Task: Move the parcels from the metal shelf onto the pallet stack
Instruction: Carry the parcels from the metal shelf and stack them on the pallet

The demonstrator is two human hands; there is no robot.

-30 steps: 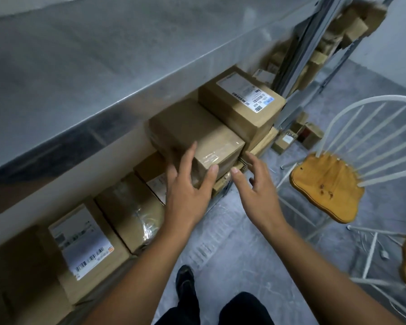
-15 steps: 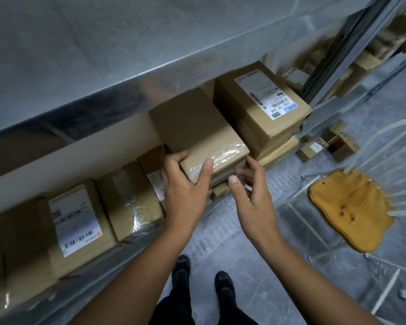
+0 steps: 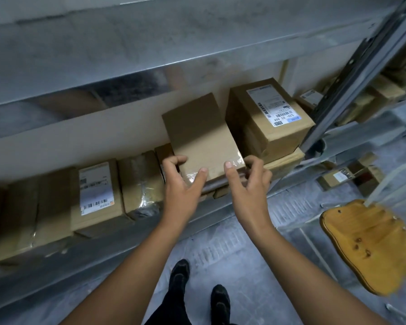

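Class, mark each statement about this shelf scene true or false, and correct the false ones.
1. Both the left hand and the right hand grip the plain brown cardboard box. True.
2. That box carries a white shipping label on top. False: its top is bare, apart from clear tape.
3. The tall brown cardboard box with a white label stands right of it. True.
4. The plain box lies on the floor. False: it sits in the grey metal shelf.

Yellow wooden chair seat (image 3: 366, 245) at right, grey floor (image 3: 256, 261), black shoes (image 3: 179, 273) below.
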